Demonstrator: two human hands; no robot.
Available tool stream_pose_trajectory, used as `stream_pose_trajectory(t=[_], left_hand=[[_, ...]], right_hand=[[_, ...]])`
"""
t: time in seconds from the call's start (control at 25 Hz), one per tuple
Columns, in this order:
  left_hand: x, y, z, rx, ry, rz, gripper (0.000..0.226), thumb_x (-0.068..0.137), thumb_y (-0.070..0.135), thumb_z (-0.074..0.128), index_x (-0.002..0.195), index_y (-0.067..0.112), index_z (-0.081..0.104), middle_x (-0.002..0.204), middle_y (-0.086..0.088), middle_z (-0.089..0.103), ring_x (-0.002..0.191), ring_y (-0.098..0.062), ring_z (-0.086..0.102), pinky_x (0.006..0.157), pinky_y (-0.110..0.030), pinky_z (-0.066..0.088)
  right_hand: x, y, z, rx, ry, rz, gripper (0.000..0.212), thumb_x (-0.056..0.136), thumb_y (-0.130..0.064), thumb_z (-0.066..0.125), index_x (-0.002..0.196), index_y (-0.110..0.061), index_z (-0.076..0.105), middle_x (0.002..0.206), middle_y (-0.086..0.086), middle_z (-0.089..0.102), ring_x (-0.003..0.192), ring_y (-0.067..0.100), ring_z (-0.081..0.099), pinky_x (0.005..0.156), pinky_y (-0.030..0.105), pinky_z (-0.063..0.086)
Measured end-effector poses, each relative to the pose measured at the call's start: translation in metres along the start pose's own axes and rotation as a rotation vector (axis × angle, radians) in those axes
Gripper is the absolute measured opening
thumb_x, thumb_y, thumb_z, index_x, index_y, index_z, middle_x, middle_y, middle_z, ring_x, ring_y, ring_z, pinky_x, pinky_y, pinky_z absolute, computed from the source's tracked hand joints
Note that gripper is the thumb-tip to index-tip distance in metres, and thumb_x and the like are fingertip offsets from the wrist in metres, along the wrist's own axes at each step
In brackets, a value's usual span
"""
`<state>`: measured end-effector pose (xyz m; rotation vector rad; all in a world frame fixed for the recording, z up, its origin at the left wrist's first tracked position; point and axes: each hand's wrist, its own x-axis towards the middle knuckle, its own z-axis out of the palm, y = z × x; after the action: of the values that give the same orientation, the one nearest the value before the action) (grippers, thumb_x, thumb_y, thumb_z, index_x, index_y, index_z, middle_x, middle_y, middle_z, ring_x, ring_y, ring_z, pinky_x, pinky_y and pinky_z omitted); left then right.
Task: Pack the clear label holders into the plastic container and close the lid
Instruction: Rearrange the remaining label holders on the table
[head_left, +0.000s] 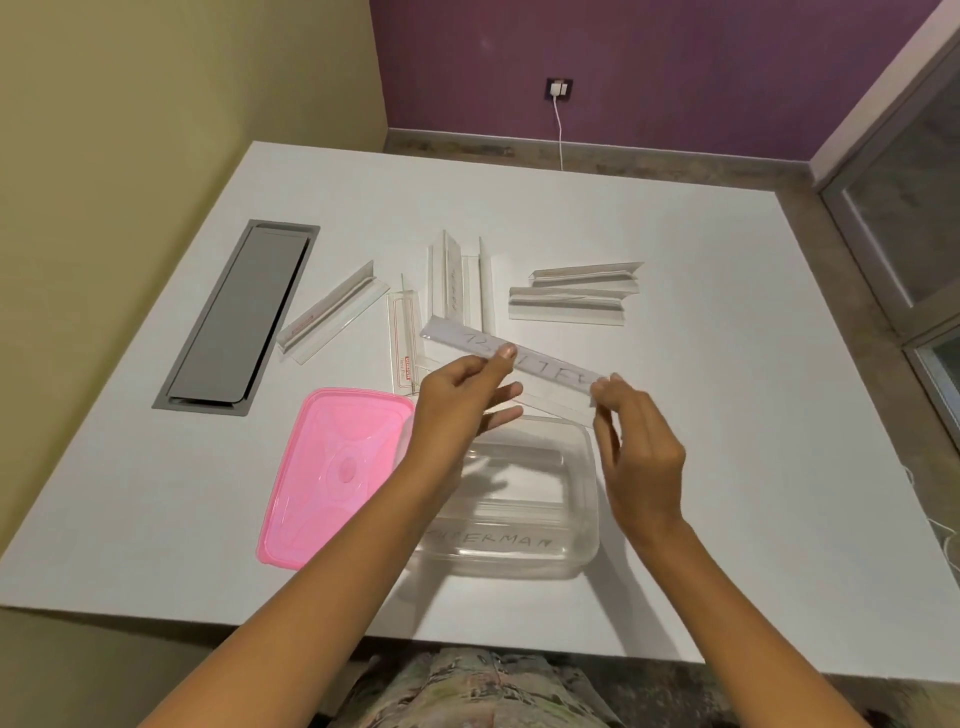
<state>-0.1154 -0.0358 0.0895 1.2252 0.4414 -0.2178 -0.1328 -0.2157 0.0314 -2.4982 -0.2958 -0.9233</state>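
Note:
A clear label holder with a handwritten paper insert (550, 366) is held level above the far rim of the clear plastic container (584, 540). My left hand (462, 400) pinches its middle and my right hand (631, 441) pinches its right end. The container stands open near the table's front edge, with at least one holder lying inside, its insert reading like "SUPERMAN". The pink lid (332, 473) lies flat just left of the container. Several more clear label holders lie loose on the table beyond: one at the left (332, 312), a cluster in the middle (457, 280), two at the right (576, 296).
A grey hinged cable hatch (236, 317) is set into the white table (727, 415) at the left. A wall socket with a white charger and cable (559, 89) is on the purple wall behind. A glass door frame stands at the right.

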Motion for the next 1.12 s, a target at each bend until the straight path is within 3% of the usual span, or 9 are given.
stream_pose_trajectory(t=[0.12, 0.24, 0.4, 0.52, 0.72, 0.8, 0.88, 1.0, 1.12], left_hand=[[0.004, 0.001, -0.008, -0.165, 0.061, -0.106, 0.028, 0.085, 0.023, 0.069, 0.085, -0.004, 0.064, 0.068, -0.005, 0.072, 0.071, -0.018, 0.075, 0.060, -0.027, 0.062], [0.005, -0.005, -0.019, -0.174, 0.129, -0.161, 0.027, 0.084, 0.014, 0.070, 0.091, -0.011, 0.060, 0.073, -0.017, 0.063, 0.063, -0.021, 0.073, 0.058, -0.022, 0.060], [0.003, -0.019, -0.032, -0.101, 0.065, -0.132, 0.027, 0.081, 0.018, 0.073, 0.087, -0.005, 0.060, 0.084, -0.019, 0.052, 0.075, -0.026, 0.072, 0.062, -0.019, 0.058], [-0.001, -0.030, -0.038, -0.079, -0.075, -0.131, 0.036, 0.072, 0.024, 0.076, 0.080, -0.010, 0.065, 0.079, -0.016, 0.070, 0.080, -0.026, 0.073, 0.065, -0.020, 0.059], [-0.008, -0.042, -0.046, -0.100, -0.127, -0.140, 0.032, 0.071, 0.019, 0.074, 0.093, -0.003, 0.069, 0.082, -0.015, 0.076, 0.082, -0.026, 0.074, 0.064, -0.022, 0.059], [-0.008, -0.043, -0.055, 0.104, 0.009, -0.106, 0.033, 0.074, 0.024, 0.075, 0.099, 0.005, 0.067, 0.084, -0.008, 0.075, 0.083, -0.024, 0.071, 0.065, -0.025, 0.060], [-0.010, -0.047, -0.069, 0.360, 0.262, -0.001, 0.040, 0.080, 0.041, 0.069, 0.111, 0.018, 0.057, 0.093, 0.005, 0.066, 0.084, -0.016, 0.065, 0.068, -0.028, 0.055], [-0.015, -0.054, -0.090, 0.470, 0.514, 0.073, 0.037, 0.087, 0.051, 0.056, 0.116, 0.028, 0.051, 0.096, 0.012, 0.058, 0.080, 0.001, 0.054, 0.061, -0.020, 0.041], [-0.013, -0.070, -0.107, 0.589, 0.389, -0.017, 0.035, 0.092, 0.038, 0.055, 0.124, 0.027, 0.054, 0.111, 0.004, 0.062, 0.096, -0.012, 0.059, 0.082, -0.032, 0.050]], right_hand=[[-0.011, -0.003, 0.002, 0.047, -0.017, -0.089, 0.018, 0.081, 0.005, 0.068, 0.099, 0.005, 0.069, 0.105, 0.019, 0.071, 0.108, 0.030, 0.066, 0.090, 0.034, 0.055], [-0.013, -0.008, 0.000, 0.096, -0.107, -0.032, 0.015, 0.084, -0.006, 0.068, 0.098, -0.002, 0.067, 0.108, 0.016, 0.065, 0.113, 0.025, 0.060, 0.090, 0.033, 0.054], [0.004, -0.016, -0.006, 0.031, -0.340, 0.093, 0.056, 0.076, -0.048, 0.071, 0.121, -0.021, 0.052, 0.130, 0.006, 0.047, 0.121, 0.020, 0.039, 0.100, 0.031, 0.032], [0.022, -0.017, -0.006, 0.059, -0.602, 0.029, 0.079, 0.068, -0.058, 0.071, 0.134, -0.030, 0.038, 0.143, -0.001, 0.037, 0.130, 0.018, 0.032, 0.105, 0.034, 0.028], [0.022, -0.017, 0.005, 0.251, -0.922, 0.058, 0.071, 0.074, -0.050, 0.072, 0.134, -0.031, 0.038, 0.130, -0.008, 0.051, 0.118, 0.012, 0.049, 0.093, 0.033, 0.047], [0.014, -0.017, 0.013, 0.273, -0.951, 0.077, 0.071, 0.073, -0.047, 0.075, 0.132, -0.028, 0.041, 0.127, -0.007, 0.054, 0.114, 0.012, 0.052, 0.091, 0.028, 0.043], [0.005, -0.014, 0.020, 0.262, -0.985, 0.098, 0.071, 0.070, -0.043, 0.077, 0.130, -0.027, 0.044, 0.124, -0.006, 0.056, 0.110, 0.012, 0.053, 0.087, 0.026, 0.041], [-0.013, -0.012, 0.030, 0.224, -1.081, 0.088, 0.071, 0.069, -0.037, 0.080, 0.129, -0.025, 0.045, 0.123, -0.005, 0.056, 0.104, 0.015, 0.055, 0.082, 0.027, 0.042], [-0.034, -0.013, 0.040, 0.159, -1.180, 0.026, 0.072, 0.071, -0.031, 0.079, 0.132, -0.021, 0.044, 0.128, -0.003, 0.051, 0.113, 0.017, 0.051, 0.085, 0.032, 0.046]])
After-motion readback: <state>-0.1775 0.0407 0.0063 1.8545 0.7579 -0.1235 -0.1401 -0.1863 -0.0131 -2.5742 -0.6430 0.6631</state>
